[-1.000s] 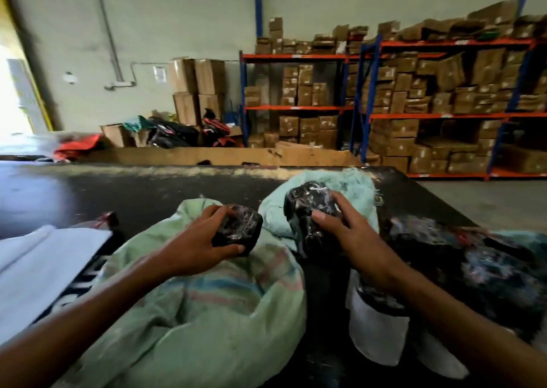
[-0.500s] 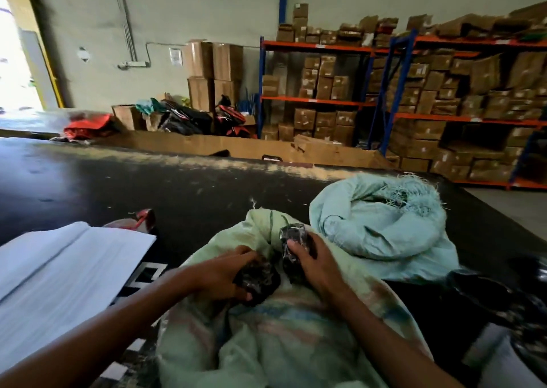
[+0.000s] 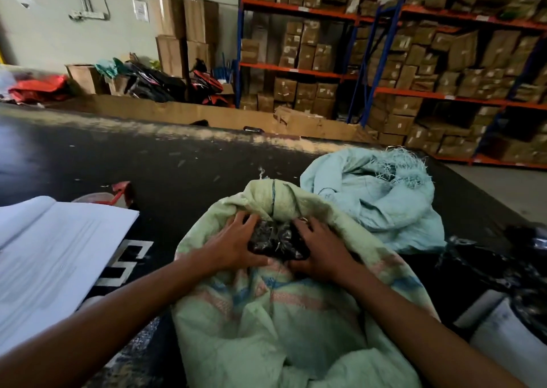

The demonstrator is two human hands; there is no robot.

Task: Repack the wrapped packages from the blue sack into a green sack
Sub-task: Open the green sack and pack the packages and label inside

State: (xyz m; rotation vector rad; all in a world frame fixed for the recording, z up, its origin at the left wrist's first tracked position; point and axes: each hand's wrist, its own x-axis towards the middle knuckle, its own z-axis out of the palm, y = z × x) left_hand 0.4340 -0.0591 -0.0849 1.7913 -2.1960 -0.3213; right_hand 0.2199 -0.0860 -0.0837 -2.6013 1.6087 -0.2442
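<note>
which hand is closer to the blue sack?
Right. The right hand grips the black packages just beside the blue sack; the left hand is farther off.

Black table (image 3: 148, 162) with pale dust along its far edge; white paper stack (image 3: 50, 257) at left, lying on a black-and-white printed sheet (image 3: 124, 261); red-rimmed container (image 3: 112, 193) just behind the papers, partly hidden; long cardboard panel (image 3: 183, 112) beyond the table; red cloth (image 3: 38, 87) far left; heap of dark bags (image 3: 159, 84) by tall stacked cartons (image 3: 185, 32) against the wall; blue-and-orange racks (image 3: 367, 70) packed with brown boxes (image 3: 414, 61) at right; notice (image 3: 140, 9) on wall.
</note>
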